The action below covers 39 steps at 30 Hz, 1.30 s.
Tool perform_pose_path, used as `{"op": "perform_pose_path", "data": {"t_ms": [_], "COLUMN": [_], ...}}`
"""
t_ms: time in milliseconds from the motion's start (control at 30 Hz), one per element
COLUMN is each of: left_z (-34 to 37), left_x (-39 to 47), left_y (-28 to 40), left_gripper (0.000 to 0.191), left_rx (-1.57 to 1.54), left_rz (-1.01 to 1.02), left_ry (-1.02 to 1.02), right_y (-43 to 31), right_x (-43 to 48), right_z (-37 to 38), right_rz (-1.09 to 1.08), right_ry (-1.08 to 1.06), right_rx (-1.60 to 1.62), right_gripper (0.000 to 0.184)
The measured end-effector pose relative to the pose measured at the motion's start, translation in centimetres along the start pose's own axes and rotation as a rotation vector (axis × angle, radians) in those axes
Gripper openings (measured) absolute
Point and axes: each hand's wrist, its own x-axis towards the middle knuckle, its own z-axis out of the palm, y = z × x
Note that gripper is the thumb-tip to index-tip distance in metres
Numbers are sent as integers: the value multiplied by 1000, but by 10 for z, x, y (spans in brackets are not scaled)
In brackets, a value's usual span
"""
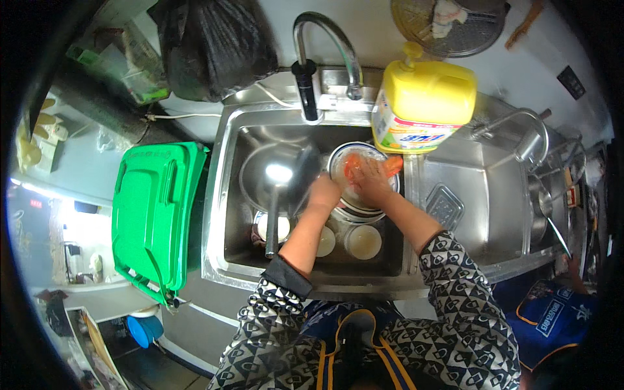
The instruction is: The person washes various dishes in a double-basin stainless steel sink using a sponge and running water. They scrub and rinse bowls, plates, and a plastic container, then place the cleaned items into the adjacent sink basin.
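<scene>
My right hand [373, 183] presses an orange-red cloth [354, 163] into the top dish of a stack of blue-rimmed white dishes [366, 214]. The stack sits in the left sink basin [390, 263]. Beside it my left hand [325, 191] is curled at the stack's left edge, next to a dark, motion-blurred thing [304, 170]. Whether the fingers hold this thing or a rim is hidden. Further left lies a metal pan [256, 170], its handle [272, 224] towards me. White bowls [364, 242] rest on the basin floor, and another bowl [278, 229] is partly under the handle.
A curved faucet [329, 22] rises behind the basin. A large yellow pump jug [424, 102] stands at its back right corner. The right basin [458, 170] holds a clear plastic tray [444, 207]. A green lidded bin [156, 214] is at left; a person in a blue apron [551, 312] is at right.
</scene>
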Motion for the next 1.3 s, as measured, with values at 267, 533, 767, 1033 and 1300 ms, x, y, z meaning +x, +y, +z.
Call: {"op": "perform_pose_path", "data": {"t_ms": [267,533,767,1033,1300], "left_z": [4,-3,5,-31,-30], "left_x": [6,12,27,-38,-111], "left_y": [-9,-6,-36,42,61], "left_gripper": [39,46,29,38,18], "left_rx": [-111,-407,-185,-489,-994], "left_rz": [-54,-125,-151,-301,-150], "left_ry": [-74,-235,-163,-396,-53], "right_y": [-11,-34,-25,-69,-142], "right_x": [-21,12,-40,-24,-27], "right_z": [-36,3,-64,-113,-140], "right_rz": [44,174,-67,240,243], "right_ry": [-687,-359,-540,-337,21], "right_rx": [247,594,253,484,585], "right_gripper": [58,43,44,27,22]}}
